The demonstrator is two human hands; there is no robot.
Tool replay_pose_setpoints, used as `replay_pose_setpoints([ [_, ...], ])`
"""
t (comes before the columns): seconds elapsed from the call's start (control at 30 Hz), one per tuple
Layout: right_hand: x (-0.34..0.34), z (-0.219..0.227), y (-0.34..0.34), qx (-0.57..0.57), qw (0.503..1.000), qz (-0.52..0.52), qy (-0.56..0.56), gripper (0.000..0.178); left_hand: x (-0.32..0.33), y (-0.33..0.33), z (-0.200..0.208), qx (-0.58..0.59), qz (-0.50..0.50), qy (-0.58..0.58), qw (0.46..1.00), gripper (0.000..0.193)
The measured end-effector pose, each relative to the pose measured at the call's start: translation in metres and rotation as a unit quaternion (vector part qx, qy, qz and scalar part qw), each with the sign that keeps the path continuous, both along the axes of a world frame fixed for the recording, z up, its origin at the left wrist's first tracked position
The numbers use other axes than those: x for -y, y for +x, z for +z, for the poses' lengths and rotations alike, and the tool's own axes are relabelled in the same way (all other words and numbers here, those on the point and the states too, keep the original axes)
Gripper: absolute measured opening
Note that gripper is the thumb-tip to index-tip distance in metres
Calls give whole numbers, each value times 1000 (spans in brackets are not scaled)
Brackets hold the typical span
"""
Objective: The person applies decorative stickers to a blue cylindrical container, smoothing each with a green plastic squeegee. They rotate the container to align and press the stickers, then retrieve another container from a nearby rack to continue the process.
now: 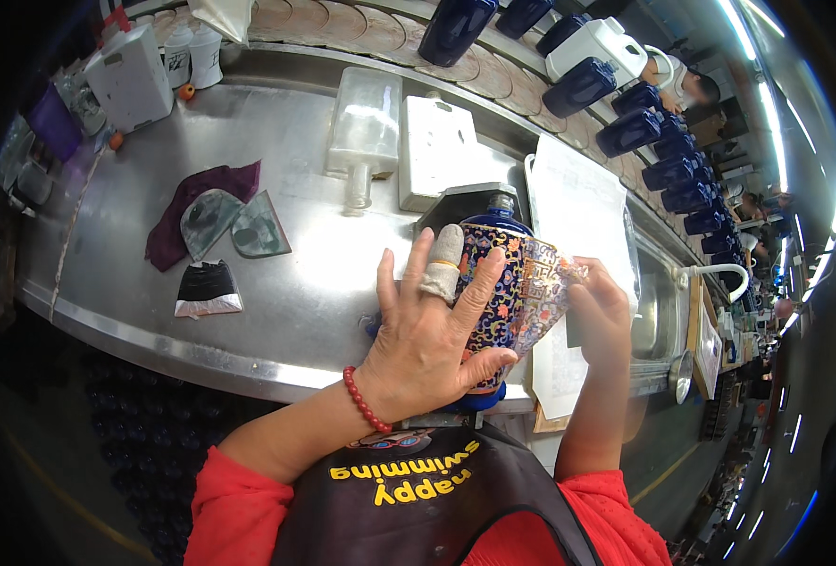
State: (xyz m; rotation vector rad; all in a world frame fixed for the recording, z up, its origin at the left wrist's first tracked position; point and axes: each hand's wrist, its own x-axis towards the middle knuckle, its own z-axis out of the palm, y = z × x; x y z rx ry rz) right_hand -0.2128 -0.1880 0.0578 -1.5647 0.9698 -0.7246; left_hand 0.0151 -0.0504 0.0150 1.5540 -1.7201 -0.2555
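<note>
Left hand [425, 347], fingers spread, presses a blue floral bottle [499, 319], seemingly steadying it while the right hand [599, 307], fingers pinching, holds patterned film [542, 307] outward.

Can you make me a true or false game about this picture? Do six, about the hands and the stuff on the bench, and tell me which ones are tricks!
1. The left hand lies with fingers spread against a blue bottle. True.
2. The left wrist is bare. False: it wears a red bead bracelet.
3. The right hand pinches the edge of a patterned sheet. True.
4. Every left finger is uncovered. False: one wears a grey cloth cover.
5. A purple cloth lies on the metal bench. True.
6. The purple cloth is to the right of the bottle. False: it lies to the left.
</note>
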Motion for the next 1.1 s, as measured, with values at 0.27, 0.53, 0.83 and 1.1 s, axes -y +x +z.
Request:
replay_pose_setpoints([
  [0.27, 0, -4, 1, -8, 1000, 2, -16, 16, 7, 4, 0, -33, 4, -9, 999, 93],
  [0.53, 0, -5, 1, -8, 1000, 0, -12, 16, 18, 11, -1, -50, 10, -1, 999, 91],
  [0.83, 3, -9, -2, 41, 999, 29, 8, 15, 6, 18, -16, -91, 18, -38, 995, 82],
  [1.1, 9, -27, -10, 110, 983, 71, 132, 32, -7, 19, -35, -165, 16, -48, 985, 73],
])
